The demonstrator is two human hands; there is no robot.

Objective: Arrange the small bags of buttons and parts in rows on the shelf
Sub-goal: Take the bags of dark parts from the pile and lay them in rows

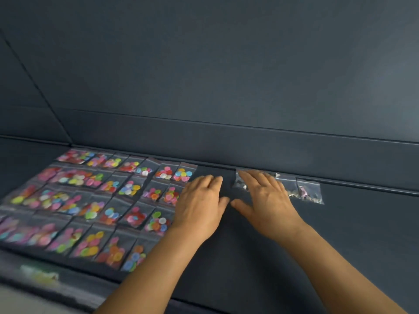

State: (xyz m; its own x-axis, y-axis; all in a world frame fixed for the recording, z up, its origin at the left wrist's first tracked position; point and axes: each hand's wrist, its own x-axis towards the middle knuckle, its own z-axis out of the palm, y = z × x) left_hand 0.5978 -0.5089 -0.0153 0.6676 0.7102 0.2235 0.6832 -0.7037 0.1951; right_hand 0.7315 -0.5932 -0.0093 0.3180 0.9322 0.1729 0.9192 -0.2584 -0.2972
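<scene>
A dark blue-grey padded shelf (294, 245) fills the lower part of the view. From nine o'clock toward its centre lie rows of small clear plastic zip bags of coloured round buttons (95, 200), packed edge to edge in about five rows; each bag holds a loose cluster of pink, yellow, green, blue, orange and red buttons. The nearer rows are blurred, and no label or writing can be read on any bag.

At about one o'clock, along the shelf's back edge, a short row of small clear bags of tiny metallic parts (309, 191) lies flat; the rightmost one also shows something pinkish inside.

The left hand (201, 205) lies palm down with its fingers straight and relaxed, resting at the right edge of the button rows and covering the end of them. The right hand (265, 198) is also flat and spread, its fingers lying over the leftmost bag of metallic parts, pressing on it rather than curling round it. The two thumbs nearly meet on the bare shelf between the groups.
</scene>
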